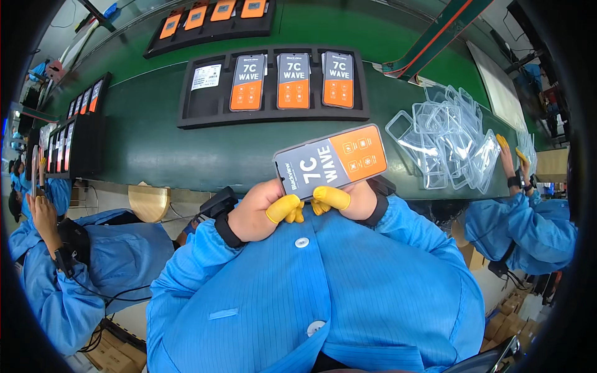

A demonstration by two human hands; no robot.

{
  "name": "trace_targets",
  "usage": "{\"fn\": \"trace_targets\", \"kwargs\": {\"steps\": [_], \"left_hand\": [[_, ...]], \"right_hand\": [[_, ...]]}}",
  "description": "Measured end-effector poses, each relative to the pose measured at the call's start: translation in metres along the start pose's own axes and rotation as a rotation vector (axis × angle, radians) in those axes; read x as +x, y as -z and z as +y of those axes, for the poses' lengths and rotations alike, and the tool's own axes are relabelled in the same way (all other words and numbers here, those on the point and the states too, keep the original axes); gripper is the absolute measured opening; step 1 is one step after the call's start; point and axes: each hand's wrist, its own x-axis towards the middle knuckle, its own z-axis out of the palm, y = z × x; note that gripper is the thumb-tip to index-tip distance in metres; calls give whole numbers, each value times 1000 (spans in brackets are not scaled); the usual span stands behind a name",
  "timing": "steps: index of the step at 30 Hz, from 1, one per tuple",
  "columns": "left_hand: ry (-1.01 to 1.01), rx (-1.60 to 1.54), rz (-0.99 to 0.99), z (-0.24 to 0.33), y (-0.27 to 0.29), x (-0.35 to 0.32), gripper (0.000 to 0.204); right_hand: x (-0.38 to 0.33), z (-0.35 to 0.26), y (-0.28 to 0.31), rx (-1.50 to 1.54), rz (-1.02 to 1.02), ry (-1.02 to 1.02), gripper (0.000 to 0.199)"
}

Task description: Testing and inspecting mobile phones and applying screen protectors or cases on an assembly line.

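A: Lowest in the frame is the person's own blue smock (323, 292). Just above it, at the centre, both hands meet. What are they doing?

B: The left hand (258, 211) and the right hand (348, 202) are both closed on the lower edge of one phone (331, 160), pinching it between yellow finger cots (283, 210). It is held tilted, its right end higher, just in front of the near edge of the green belt (155, 143).

A: How would you hold it well?

B: I'd judge that keeping the cots on the rim only, off the face, avoids marks, and both hands should share the weight so it doesn't twist.

A: How does the phone look?

B: A flat slab with rounded corners, its face covered by a film that is grey on the left part and orange on the right.

A: And farther up?

B: A black foam tray (273, 115) at upper centre holds three like phones and a white-labelled one. Clear cases (448, 143) are heaped at right, where a co-worker's hand (507, 161) reaches. Another tray (211, 25) lies at the top.
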Motion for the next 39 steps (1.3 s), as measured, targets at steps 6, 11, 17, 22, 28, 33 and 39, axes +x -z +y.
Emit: {"fn": "trace_targets", "kwargs": {"steps": [6,11,17,22,28,33,39], "left_hand": [[-19,4,-10,9,-9,5,24],[37,-35,16,2,-8,3,26],[-40,-48,-15,-6,-1,1,34],[-123,-4,-30,-6,-3,1,39],[-130,-66,-43,-11,-6,1,38],[-70,-97,-66,-2,-10,8,34],[-56,-89,-119,5,-11,11,33]], "right_hand": [[5,-6,-7,-159,-60,-87,24],[6,-4,-8,-204,-126,9,22],[6,-7,-10,-85,-82,-9,21],[5,-1,-9,9,-63,-12,20],[4,4,-9,104,-28,-59,22],[7,7,-6,305,-43,-63,27],[5,5,-8,411,-20,-93,30]]}}
